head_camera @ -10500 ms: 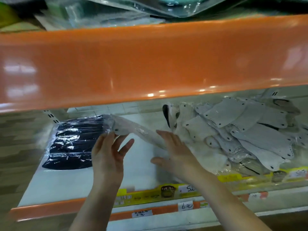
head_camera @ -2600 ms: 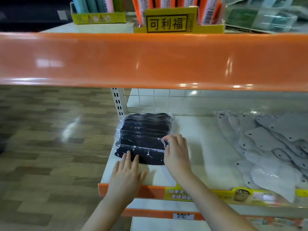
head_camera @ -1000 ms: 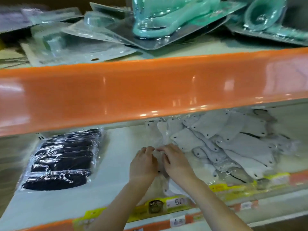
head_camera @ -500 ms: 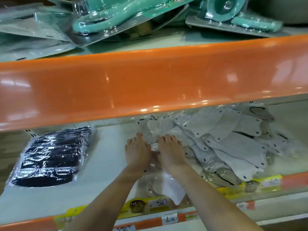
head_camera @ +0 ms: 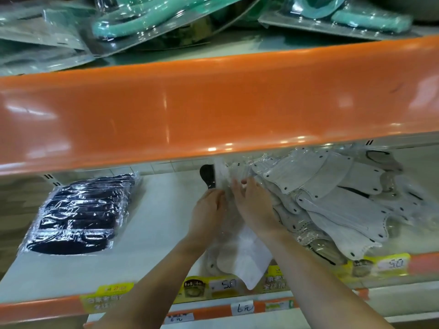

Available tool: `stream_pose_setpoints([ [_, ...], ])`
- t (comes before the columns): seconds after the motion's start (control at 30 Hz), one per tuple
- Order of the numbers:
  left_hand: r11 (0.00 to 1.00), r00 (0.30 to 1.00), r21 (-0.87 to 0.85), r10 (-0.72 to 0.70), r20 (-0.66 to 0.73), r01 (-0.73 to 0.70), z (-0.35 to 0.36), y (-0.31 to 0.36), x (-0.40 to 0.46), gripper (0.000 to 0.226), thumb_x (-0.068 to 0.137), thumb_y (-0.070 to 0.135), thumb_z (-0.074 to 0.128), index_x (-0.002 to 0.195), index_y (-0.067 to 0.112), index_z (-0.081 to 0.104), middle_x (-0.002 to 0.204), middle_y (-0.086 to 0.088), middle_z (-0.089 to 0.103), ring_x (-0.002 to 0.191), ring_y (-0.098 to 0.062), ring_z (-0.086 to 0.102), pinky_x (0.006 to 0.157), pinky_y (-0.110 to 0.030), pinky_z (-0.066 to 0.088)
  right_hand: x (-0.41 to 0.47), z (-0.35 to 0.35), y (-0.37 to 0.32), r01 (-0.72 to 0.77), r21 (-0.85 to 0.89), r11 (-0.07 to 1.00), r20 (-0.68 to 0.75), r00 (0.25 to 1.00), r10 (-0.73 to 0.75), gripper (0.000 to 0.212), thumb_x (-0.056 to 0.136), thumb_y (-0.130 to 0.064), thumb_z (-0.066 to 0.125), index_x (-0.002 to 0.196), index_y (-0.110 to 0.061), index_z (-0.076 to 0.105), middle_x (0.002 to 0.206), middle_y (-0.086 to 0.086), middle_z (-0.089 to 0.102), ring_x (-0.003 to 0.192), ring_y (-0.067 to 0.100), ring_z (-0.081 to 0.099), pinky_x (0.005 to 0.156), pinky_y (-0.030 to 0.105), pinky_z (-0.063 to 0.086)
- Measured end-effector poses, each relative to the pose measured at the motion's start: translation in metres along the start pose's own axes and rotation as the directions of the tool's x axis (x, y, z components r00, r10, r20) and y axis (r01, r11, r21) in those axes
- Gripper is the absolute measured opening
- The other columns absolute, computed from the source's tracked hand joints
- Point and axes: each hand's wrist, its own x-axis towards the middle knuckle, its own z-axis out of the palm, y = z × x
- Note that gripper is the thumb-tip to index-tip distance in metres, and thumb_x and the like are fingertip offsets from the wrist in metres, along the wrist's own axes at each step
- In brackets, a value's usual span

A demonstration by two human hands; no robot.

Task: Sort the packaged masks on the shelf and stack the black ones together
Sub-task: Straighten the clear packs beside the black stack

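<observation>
Above you runs a glossy orange shelf edge point(head_camera: 213, 103), and teal plastic items in clear blister packs point(head_camera: 147, 20) lie piled on top. Yellow price labels point(head_camera: 209, 286) line the lower rail, beside a handwritten tag point(head_camera: 244, 308).

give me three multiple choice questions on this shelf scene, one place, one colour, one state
1. Where does the stack of black masks in clear plastic lie?
A. left end of the shelf
B. right end
C. upper shelf

2. What colour is the glossy front lip of the upper shelf?
A. green
B. orange
C. white

3. What are the hands doing?
A. hanging idle
B. working in the pile of pale grey packaged masks
C. resting on the black stack

Answers: 1 A, it lies far left, apart from the pale pile. 2 B, orange. 3 B, left hand and right hand reach into the pile's left edge.
</observation>
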Motion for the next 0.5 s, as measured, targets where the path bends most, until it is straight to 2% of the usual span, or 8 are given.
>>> stream_pose_setpoints([
  [0.03, 0.995, 0.996, 0.04, 0.089, 0.023, -0.09, 0.003, 0.0, -0.002, 0.027, 0.097, 0.012, 0.045, 0.116, 0.012, 0.065, 0.118, 0.0, 0.062, 0.103, -0.012, 0.058, 0.086, -0.015, 0.042, 0.001, -0.002, 0.0, 0.009, 0.001, 1.0, 0.026, 1.0, -0.009, 0.04, 0.1, -0.04, 0.038, 0.121, -0.007, 0.048, 0.111, 0.014, 0.058, 0.098, 0.029, 0.058, 0.081, 0.038, 0.048],
  [0.1, 0.966, 0.97, 0.102, 0.233, 0.064, -0.238, 0.009, 0.001, -0.008, 0.032, 0.097, 0.017, 0.045, 0.122, 0.011, 0.062, 0.128, -0.002, 0.059, 0.115, -0.015, 0.055, 0.097, -0.023, 0.041, 0.003, -0.007, -0.002, -0.061, 0.152, 0.986, 0.042, 0.998, 0.055, 0.048, 0.096, -0.051, 0.039, 0.121, -0.01, 0.048, 0.109, 0.009, 0.06, 0.095, 0.024, 0.059, 0.081, 0.035, 0.048],
  [0.17, 0.939, 0.949, 0.15, 0.292, 0.122, -0.309, 0.018, -0.002, -0.012, 0.036, 0.094, 0.027, 0.042, 0.118, 0.012, 0.064, 0.124, -0.003, 0.062, 0.111, -0.02, 0.056, 0.095, -0.034, 0.048, 0.005, -0.006, -0.003, -0.067, 0.176, 0.982, 0.023, 0.998, 0.064, 0.047, 0.092, -0.055, 0.044, 0.11, -0.012, 0.049, 0.097, 0.003, 0.063, 0.088, 0.019, 0.061, 0.074, 0.033, 0.051],
  [0.23, 0.909, 0.93, 0.225, 0.312, 0.195, -0.352, 0.026, -0.006, -0.014, 0.039, 0.09, 0.032, 0.04, 0.11, 0.012, 0.068, 0.115, -0.003, 0.065, 0.104, -0.025, 0.058, 0.085, -0.042, 0.051, 0.005, -0.003, 0.001, -0.055, 0.109, 0.993, 0.017, 0.998, 0.054, 0.029, 0.093, -0.042, 0.05, 0.094, -0.013, 0.046, 0.078, -0.002, 0.057, 0.071, 0.013, 0.056, 0.057, 0.025, 0.042],
  [0.3, 0.884, 0.911, 0.246, 0.347, 0.222, -0.397, 0.027, -0.007, -0.014, 0.039, 0.091, 0.033, 0.04, 0.108, 0.013, 0.068, 0.116, -0.001, 0.066, 0.106, -0.025, 0.058, 0.086, -0.042, 0.051, 0.007, -0.001, 0.009, -0.068, 0.108, 0.992, -0.002, 0.998, 0.068, 0.015, 0.093, -0.023, 0.052, 0.084, -0.013, 0.047, 0.066, -0.004, 0.048, 0.06, 0.013, 0.05, 0.049, 0.022, 0.033],
  [0.33, 0.881, 0.907, 0.238, 0.365, 0.212, -0.41, 0.025, -0.006, -0.014, 0.04, 0.092, 0.034, 0.038, 0.108, 0.014, 0.069, 0.119, 0.0, 0.065, 0.107, -0.023, 0.059, 0.089, -0.04, 0.05, 0.007, -0.001, 0.012, -0.082, 0.115, 0.99, -0.005, 0.997, 0.083, 0.016, 0.092, -0.016, 0.051, 0.077, -0.013, 0.046, 0.062, -0.004, 0.045, 0.055, 0.012, 0.046, 0.047, 0.022, 0.031],
  [0.43, 0.943, 0.95, 0.125, 0.297, 0.093, -0.307, 0.011, 0.002, -0.013, 0.038, 0.095, 0.035, 0.036, 0.104, 0.019, 0.069, 0.111, 0.006, 0.066, 0.098, -0.01, 0.059, 0.085, -0.025, 0.048, 0.007, -0.002, 0.019, -0.138, 0.172, 0.975, 0.003, 0.99, 0.14, 0.029, 0.09, -0.007, 0.049, 0.063, -0.014, 0.04, 0.053, -0.003, 0.038, 0.046, 0.012, 0.037, 0.046, 0.031, 0.035],
  [0.5, 0.997, 0.997, -0.019, 0.074, 0.009, -0.073, 0.005, 0.001, -0.005, 0.023, 0.096, 0.022, 0.043, 0.101, 0.02, 0.065, 0.102, 0.007, 0.063, 0.092, -0.008, 0.058, 0.079, -0.023, 0.047, 0.005, -0.003, 0.021, -0.176, 0.231, 0.957, 0.009, 0.984, 0.179, 0.028, 0.09, -0.007, 0.048, 0.064, -0.014, 0.04, 0.053, -0.001, 0.039, 0.048, 0.017, 0.042, 0.052, 0.04, 0.046],
])
